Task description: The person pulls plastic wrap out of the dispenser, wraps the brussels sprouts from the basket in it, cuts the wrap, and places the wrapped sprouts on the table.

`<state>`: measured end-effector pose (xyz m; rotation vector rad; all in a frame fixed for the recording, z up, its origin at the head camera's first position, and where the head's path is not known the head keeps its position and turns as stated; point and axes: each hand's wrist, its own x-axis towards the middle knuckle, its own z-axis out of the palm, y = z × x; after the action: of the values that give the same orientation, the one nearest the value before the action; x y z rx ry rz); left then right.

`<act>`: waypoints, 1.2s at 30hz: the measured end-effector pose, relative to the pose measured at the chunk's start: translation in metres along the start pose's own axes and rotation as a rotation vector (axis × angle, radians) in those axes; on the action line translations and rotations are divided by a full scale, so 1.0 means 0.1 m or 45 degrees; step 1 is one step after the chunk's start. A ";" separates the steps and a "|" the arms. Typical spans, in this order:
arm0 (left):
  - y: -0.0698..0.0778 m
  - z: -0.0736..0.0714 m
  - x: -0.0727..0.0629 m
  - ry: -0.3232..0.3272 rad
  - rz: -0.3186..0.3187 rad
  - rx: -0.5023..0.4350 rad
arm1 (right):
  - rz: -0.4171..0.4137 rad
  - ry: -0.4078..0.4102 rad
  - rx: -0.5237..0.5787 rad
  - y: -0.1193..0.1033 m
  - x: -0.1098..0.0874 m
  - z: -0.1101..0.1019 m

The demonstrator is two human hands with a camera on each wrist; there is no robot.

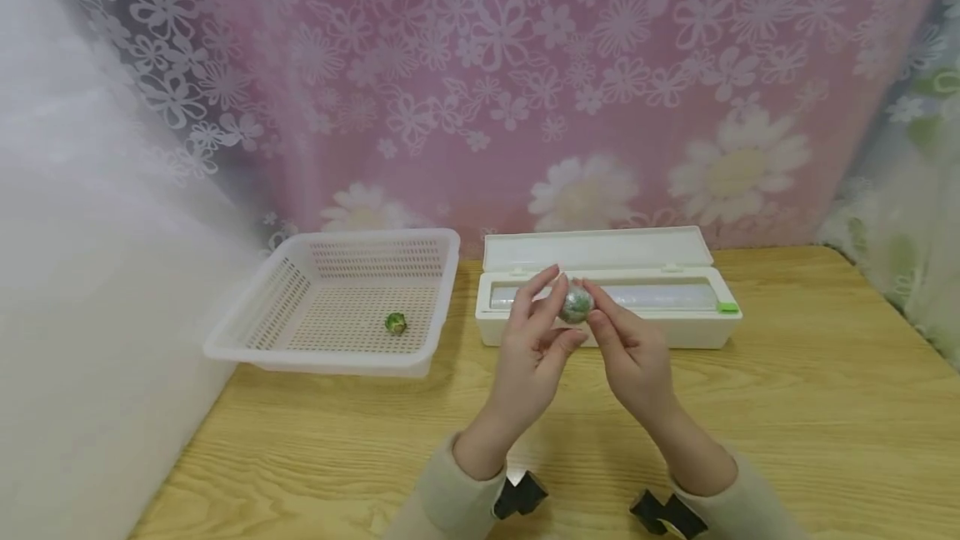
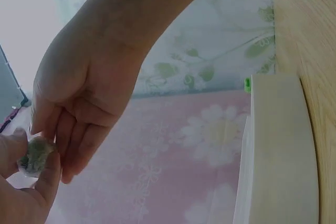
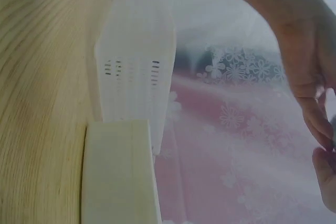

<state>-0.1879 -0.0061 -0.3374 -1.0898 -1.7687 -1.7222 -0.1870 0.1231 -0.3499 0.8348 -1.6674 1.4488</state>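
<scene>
Both hands are meeting fingertip to fingertip, and between them they are holding a film-wrapped Brussels sprout (image 1: 577,304), green showing through a shiny clear skin. The right hand (image 1: 639,361) is pinching it from the right, thumb low and forefinger high. The left hand (image 1: 531,348) is curving in from the left, a bent forefinger touching the upper left side and the thumb coming under; neither hand is leaving more than the sprout's own width between thumb and finger. Nearly round, it is showing no clear long axis, and it is sitting about as close to one hand as to the other.

Just beyond the fingers, the white cling-film box (image 1: 701,332) is standing with its lid (image 1: 600,248) up on the far side, its film roll (image 1: 675,297) running left to right and a green slider (image 1: 727,307) sitting at the right end. Farther left, a bare Brussels sprout (image 1: 395,323) is lying in the white slotted basket (image 1: 318,360), nearer the left hand than the right.

What is hiding? The fingers are covering the middle of the roll, the right wrist view is cutting the hands off at its edge, and how firmly the left thumb is pressing is hard to make out.
</scene>
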 end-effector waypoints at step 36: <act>0.04 0.11 -0.01 0.384 -0.522 -0.800 | -0.067 0.128 0.226 -0.04 -0.03 0.13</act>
<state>-0.1818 0.0039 -0.3375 -0.6399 -1.3508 -2.6462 -0.1838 0.1096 -0.3516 0.8805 -1.4473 1.5928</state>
